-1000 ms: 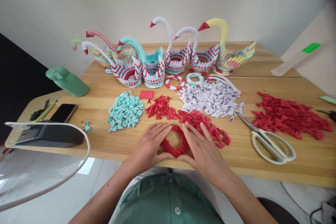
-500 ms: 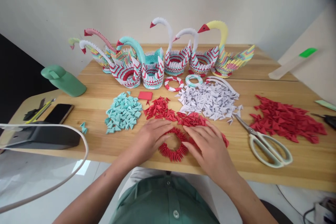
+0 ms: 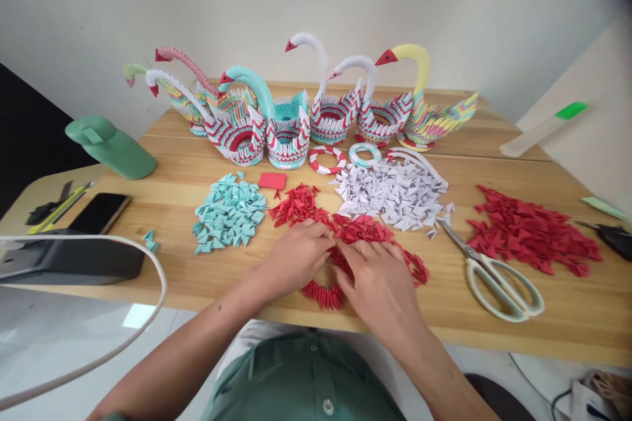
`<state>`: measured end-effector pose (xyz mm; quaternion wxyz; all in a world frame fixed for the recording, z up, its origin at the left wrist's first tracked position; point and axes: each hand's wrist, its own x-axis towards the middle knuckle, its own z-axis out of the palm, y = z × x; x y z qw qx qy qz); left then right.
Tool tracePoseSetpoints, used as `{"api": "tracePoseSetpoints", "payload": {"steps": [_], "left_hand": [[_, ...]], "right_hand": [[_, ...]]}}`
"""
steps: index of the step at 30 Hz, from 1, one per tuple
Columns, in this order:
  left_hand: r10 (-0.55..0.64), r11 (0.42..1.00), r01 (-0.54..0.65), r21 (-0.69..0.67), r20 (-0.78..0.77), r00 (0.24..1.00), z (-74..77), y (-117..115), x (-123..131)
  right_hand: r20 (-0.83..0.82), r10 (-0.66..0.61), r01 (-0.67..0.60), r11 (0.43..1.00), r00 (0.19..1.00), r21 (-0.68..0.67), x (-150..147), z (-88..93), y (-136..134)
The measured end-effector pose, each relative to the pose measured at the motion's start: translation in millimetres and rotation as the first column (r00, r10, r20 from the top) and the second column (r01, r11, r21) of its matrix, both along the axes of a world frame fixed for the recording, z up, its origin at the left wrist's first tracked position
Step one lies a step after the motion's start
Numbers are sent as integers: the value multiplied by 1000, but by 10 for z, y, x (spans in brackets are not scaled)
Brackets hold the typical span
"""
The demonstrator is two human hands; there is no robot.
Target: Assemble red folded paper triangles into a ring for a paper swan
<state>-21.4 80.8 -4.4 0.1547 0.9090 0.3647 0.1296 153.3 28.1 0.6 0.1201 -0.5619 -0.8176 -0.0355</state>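
Observation:
A ring of folded red paper pieces [image 3: 323, 296] lies flat near the table's front edge, its far side hidden under my fingers. My left hand [image 3: 299, 255] is closed on the ring's far left part, fingers bent and pressed together. From the right, my right hand [image 3: 379, 276] is closed on the ring's far right part, its thumb reaching inside. The fingertips of both hands nearly meet at the top of the ring. Just beyond them lies a loose heap of red folded paper triangles [image 3: 363, 228], partly covered by my right hand.
Piles of teal [image 3: 230, 214], white [image 3: 390, 191] and red triangles [image 3: 536, 230] surround the work. Scissors [image 3: 503, 283] lie right. Paper swans [image 3: 289, 138] and two small rings stand behind. A green bottle [image 3: 113, 148], phone [image 3: 101, 212] and looping white cable [image 3: 160, 276] are left.
Both hands have moved inward from the ring's sides to its far edge, closing together there. The fingers, spread before, are now bent. The view has shifted slightly.

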Motion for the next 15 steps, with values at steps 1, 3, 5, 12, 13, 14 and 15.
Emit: {"api": "tracePoseSetpoints", "payload": {"steps": [1,3,5,12,13,14,15], "left_hand": [[-2,1000,2,-1,4,1000,-10,0,-3],[-4,1000,4,-4,3,1000,-19,0,-9],[-5,1000,5,-7,1,1000,-16,-1,-10],[5,1000,-5,-24,15,1000,5,-8,-5],[4,1000,-3,-22,20,1000,-1,-9,-8],[0,1000,1,-21,28,1000,-7,-9,-12],[-6,1000,6,-20,38,999,-15,-10,-16]], "right_hand": [[-4,-5,5,1000,1000,-1,-5,-4,3],[-15,-15,15,1000,1000,5,-11,-13,8],[-25,-15,16,1000,1000,20,-11,-24,11],[-33,8,-6,998,999,62,-16,-67,16],[-35,7,-5,998,999,62,-25,-77,18],[-38,7,-5,998,999,63,-36,-89,20],[-43,7,-4,998,999,63,-48,-100,23]]}}
